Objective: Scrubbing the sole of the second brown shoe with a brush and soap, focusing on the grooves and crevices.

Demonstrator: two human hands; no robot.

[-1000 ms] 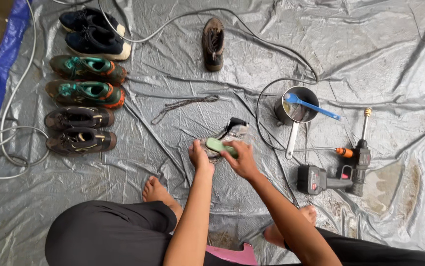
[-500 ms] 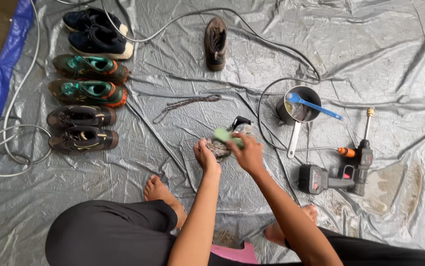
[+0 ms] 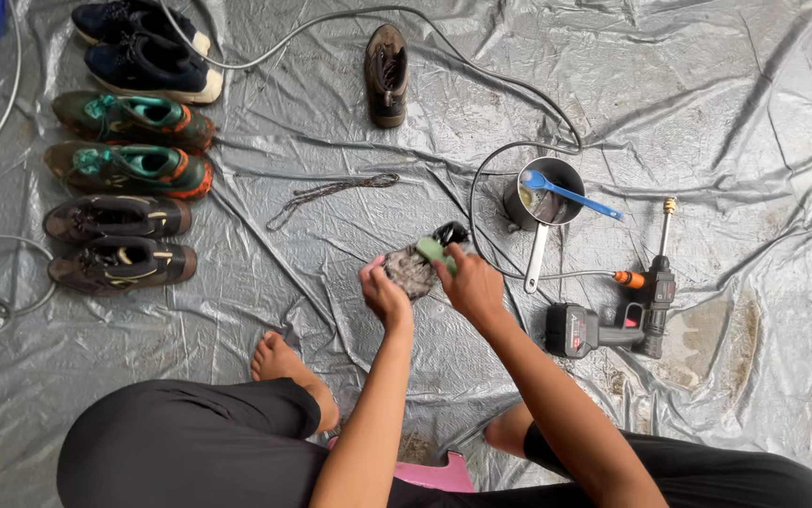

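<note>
Between the two hands: a dirty dark shoe held up off the grey tarp, sole side facing up, with a dark bit of it showing past the fingertips.
Left hand: fingers curled around the near left edge of the shoe, gripping it from the side.
Right hand: closed on a green brush, which is pressed against the far right part of the shoe.
Beyond the right fingers: a metal saucepan with a blue brush lying across its rim, just past the shoe and apart from it.
Right of the right hand: a cordless spray gun lying on the tarp, with a thin hose looping from it round the saucepan.
Beyond the left fingers: a loose shoelace on the tarp, and further on a single brown boot.
Far left of the left hand: a row of shoes, two navy, two green, two dark brown, well apart from the hands.
Beneath the arms: the person's bare feet, one under each forearm; the person sits in black trousers.
</note>
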